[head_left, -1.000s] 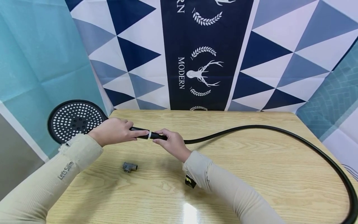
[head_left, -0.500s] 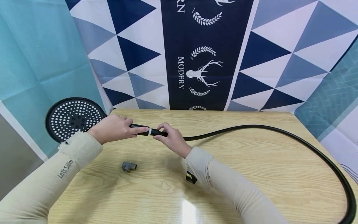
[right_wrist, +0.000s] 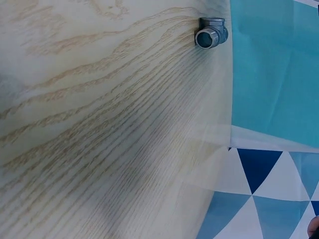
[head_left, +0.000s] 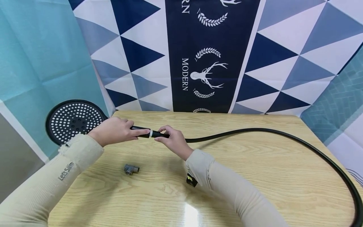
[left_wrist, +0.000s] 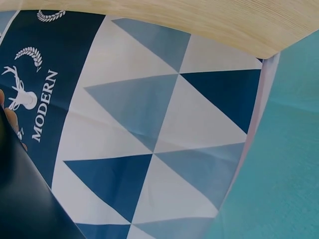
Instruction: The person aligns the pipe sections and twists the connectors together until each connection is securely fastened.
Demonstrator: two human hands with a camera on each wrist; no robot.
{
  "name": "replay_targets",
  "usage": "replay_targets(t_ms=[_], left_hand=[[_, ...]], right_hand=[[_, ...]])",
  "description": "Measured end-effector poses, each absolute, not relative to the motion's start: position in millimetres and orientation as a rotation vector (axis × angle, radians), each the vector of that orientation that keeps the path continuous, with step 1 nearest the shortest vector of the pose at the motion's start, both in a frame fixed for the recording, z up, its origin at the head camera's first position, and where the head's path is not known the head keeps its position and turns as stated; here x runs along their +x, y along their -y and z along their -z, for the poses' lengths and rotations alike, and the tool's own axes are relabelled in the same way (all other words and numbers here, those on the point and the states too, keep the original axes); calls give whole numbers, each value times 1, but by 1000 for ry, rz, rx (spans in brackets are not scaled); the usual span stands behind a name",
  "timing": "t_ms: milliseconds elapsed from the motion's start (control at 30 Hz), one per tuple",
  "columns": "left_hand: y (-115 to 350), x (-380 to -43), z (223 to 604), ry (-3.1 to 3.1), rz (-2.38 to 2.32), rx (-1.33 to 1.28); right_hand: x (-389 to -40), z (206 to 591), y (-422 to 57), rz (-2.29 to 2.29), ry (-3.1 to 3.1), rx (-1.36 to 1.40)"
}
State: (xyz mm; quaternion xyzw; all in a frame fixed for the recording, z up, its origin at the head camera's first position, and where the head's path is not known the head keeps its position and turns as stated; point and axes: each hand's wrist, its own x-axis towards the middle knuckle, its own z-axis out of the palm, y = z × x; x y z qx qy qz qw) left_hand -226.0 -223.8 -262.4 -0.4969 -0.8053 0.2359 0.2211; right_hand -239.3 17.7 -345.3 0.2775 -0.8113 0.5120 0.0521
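Left hand (head_left: 115, 130) is gripping the handle (head_left: 145, 136), shower head (head_left: 75, 121) jutting toward nine o'clock; right hand (head_left: 175, 141), at three, is pinching the hose (head_left: 255, 129) near its end. The rigid head is probably tugging down, the hose flexing; holding beside the white ring (head_left: 151, 134) is looking best.

Behind the far edge of the counter (head_left: 158, 195), the dark band (head_left: 212, 37) of the backdrop (head_left: 283, 72) bears white "MODERN" (head_left: 185, 74), running downward, and a cut-off "RN" (head_left: 185, 7) higher up. The left sleeve (head_left: 52, 186) reads "Let's Slim" (head_left: 66, 171) in dark letters.
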Motion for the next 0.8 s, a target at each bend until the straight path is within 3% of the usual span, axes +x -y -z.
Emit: replay_targets(t_ms=[800], left_hand=[[225,-226,264,2197,-668,-1377]], right_hand=[[-243,348,-16,-1453,2486,855]])
